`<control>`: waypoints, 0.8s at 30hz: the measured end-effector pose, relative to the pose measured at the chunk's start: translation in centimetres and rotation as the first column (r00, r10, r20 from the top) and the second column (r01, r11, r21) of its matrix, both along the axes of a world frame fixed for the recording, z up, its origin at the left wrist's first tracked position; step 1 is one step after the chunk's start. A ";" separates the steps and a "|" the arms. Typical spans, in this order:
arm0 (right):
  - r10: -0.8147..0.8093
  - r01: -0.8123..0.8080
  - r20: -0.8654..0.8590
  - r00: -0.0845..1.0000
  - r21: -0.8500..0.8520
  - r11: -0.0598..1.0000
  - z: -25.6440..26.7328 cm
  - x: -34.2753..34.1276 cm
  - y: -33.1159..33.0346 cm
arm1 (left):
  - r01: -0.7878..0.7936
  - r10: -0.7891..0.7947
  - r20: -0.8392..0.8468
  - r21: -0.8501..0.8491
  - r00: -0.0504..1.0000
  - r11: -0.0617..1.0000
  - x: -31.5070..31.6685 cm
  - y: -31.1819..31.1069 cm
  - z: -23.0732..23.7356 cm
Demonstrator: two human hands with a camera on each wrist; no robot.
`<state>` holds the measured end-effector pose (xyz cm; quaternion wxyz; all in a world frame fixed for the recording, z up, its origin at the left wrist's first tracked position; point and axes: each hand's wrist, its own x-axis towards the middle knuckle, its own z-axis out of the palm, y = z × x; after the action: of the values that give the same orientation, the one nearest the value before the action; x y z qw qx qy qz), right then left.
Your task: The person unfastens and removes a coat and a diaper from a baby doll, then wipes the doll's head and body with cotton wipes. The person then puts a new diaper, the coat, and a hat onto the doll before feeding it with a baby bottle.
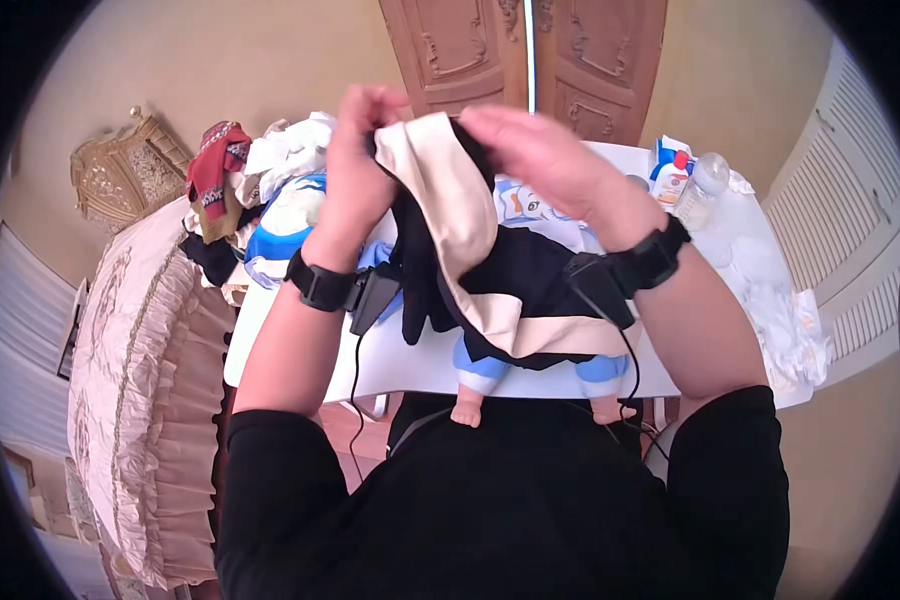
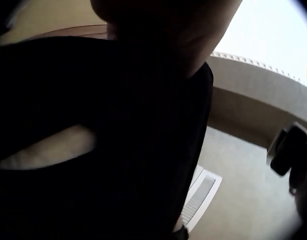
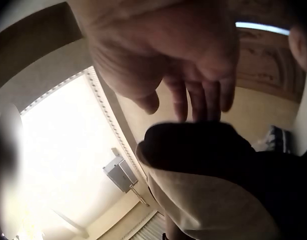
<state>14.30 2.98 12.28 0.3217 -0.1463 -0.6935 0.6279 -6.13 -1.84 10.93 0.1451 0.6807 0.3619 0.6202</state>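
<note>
A black cloth piece with a cream band (image 1: 450, 190) hangs raised over the white table (image 1: 690, 350), its lower part draped across a doll. The doll's small bare feet (image 1: 467, 408) and light blue and white trouser legs (image 1: 600, 372) stick out below it. My left hand (image 1: 363, 165) holds the cloth's raised upper end at its left side. My right hand (image 1: 545, 160) reaches in from the right, fingers long and thumb apart, fingertips right at the dark upper fold (image 3: 193, 145) in the right wrist view. Dark cloth (image 2: 108, 150) fills much of the left wrist view, hiding the left fingers.
Piled clothes (image 1: 290, 145) and a blue and white item (image 1: 280, 245) lie at the table's left. A red-capped bottle (image 1: 675, 175) and a clear bottle (image 1: 708, 178) stand back right, near crumpled white material (image 1: 770, 290). A bed (image 1: 135, 380) flanks the table.
</note>
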 end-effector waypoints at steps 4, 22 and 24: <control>0.245 -0.236 0.200 0.949 -0.069 0.969 -2.0 -1.5 -0.8 | -0.452 0.480 -0.180 0.176 0.858 0.874 -0.4 -1.4 0.6; -0.256 0.259 -0.038 0.966 0.144 0.955 -1.1 0.3 -1.5 | -0.393 0.384 0.095 0.107 0.918 0.913 -4.1 -4.3 0.7; -0.208 0.063 0.240 0.948 0.499 0.864 -2.0 1.0 -6.4 | -0.437 0.424 0.109 0.142 0.899 0.888 -3.2 -4.4 1.4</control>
<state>15.26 -3.39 10.30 0.2883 -0.1991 -0.8554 0.3816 -9.32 -6.26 12.33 -0.0387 0.5693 0.4463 0.6894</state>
